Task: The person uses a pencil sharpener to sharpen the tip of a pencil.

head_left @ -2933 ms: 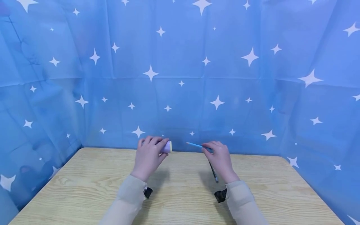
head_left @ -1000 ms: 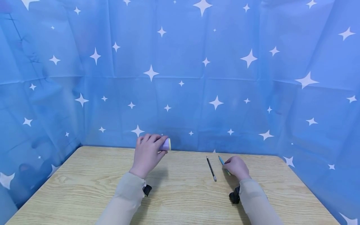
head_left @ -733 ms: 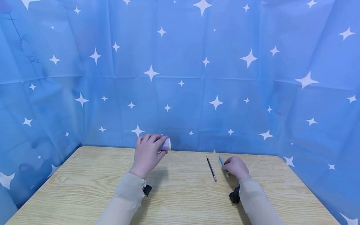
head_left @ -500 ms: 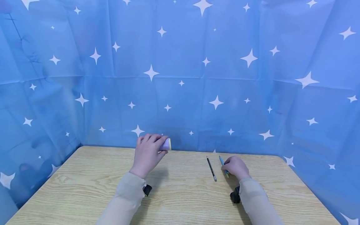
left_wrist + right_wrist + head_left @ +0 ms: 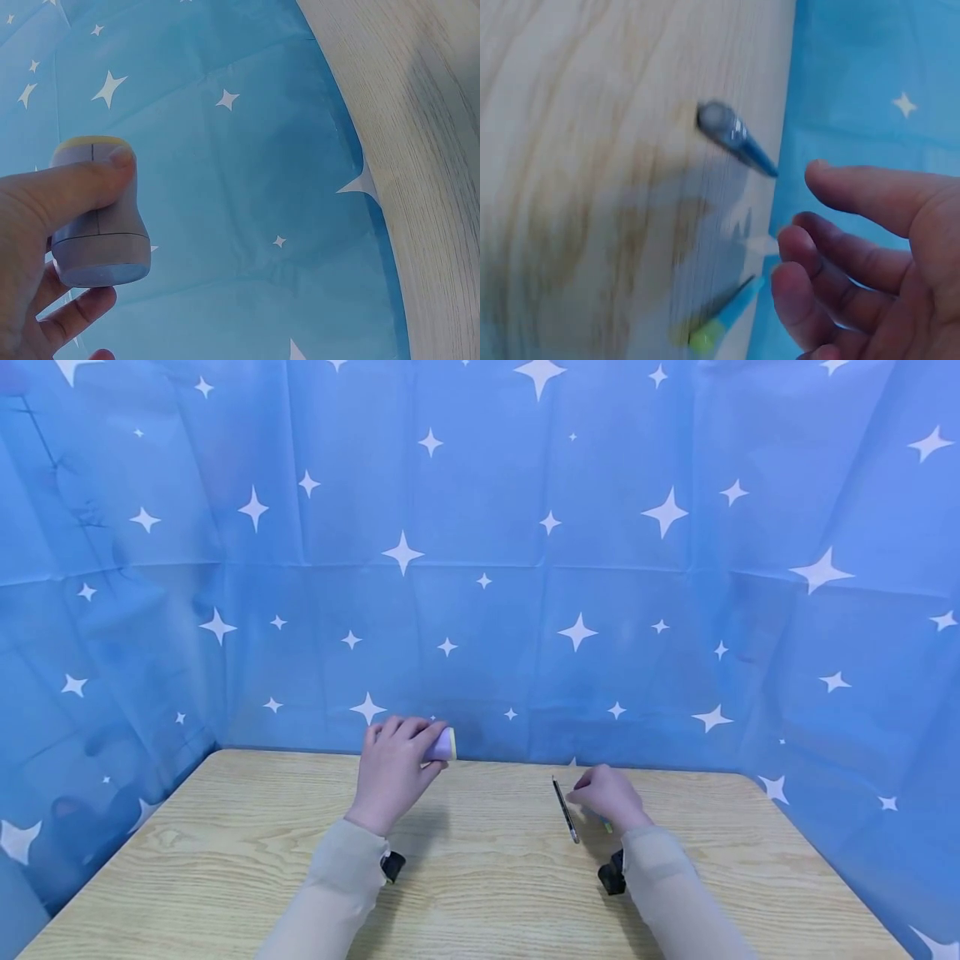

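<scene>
In the head view, my left hand point(image 5: 393, 772) holds a small lilac pencil sharpener point(image 5: 441, 745) with a yellow rim, raised near the table's far edge. The left wrist view shows my thumb across the sharpener's waisted body point(image 5: 112, 210). My right hand point(image 5: 609, 795) hovers just right of a dark pencil point(image 5: 566, 812) on the table. Its fingers are loosely bent, with a gap between thumb and fingertips and nothing in them. A light-blue pencil point(image 5: 739, 307) with a lime end lies below that hand; in the head view the hand hides most of it.
The wood-grain table point(image 5: 480, 877) ends just beyond both hands. A blue curtain with white stars point(image 5: 480, 568) stands behind it and along both sides. Each wrist carries a small black camera point(image 5: 612, 872).
My right hand first held the light-blue pencil towards the sharpener, then laid it down right of the dark pencil. It has now let go and shifted left. My left hand stays nearly still.
</scene>
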{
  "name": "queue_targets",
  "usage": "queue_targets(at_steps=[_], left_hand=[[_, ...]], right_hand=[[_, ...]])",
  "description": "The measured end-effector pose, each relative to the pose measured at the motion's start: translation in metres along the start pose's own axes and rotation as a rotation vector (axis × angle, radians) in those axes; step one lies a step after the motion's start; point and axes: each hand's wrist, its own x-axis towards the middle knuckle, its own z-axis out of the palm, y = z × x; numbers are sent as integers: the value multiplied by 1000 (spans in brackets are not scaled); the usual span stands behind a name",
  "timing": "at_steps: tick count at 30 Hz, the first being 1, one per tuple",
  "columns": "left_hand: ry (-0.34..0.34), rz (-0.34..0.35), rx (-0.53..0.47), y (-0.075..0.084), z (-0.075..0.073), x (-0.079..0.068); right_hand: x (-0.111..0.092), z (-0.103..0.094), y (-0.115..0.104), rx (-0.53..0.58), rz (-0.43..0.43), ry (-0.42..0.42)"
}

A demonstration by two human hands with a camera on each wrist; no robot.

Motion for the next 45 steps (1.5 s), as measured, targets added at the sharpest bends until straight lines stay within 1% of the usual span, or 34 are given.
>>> queue_targets(at_steps=[6, 12, 16, 20, 23, 27, 29, 34, 38, 41, 45], left_hand=[[-12, 5, 5, 2, -1, 1], [15, -9, -8, 0, -3, -1], [26, 2, -16, 1, -4, 0], [29, 5, -19, 1, -4, 0], [25, 4, -23, 2, -5, -1], [13, 2, -27, 1, -3, -1], [12, -2, -28, 1, -2, -1], [6, 0, -24, 0, 0, 1], [5, 7, -30, 1, 1, 1], [10, 4, -31, 0, 1, 1], [9, -6, -19, -3, 1, -1]], right_hand=[[2, 12, -8, -50, 53, -19], [7, 19, -10, -97, 69, -34], [11, 22, -8, -98, 80, -25], [14, 25, -6, -93, 71, -24], [14, 26, -5, -92, 62, -28], [15, 24, -3, -59, 48, -34], [17, 21, -3, 1, 26, -27], [17, 13, -7, 206, -45, -4], [16, 10, -9, 355, -34, 25], [16, 8, -10, 471, -30, 66], [18, 0, -17, 609, -64, 77]])
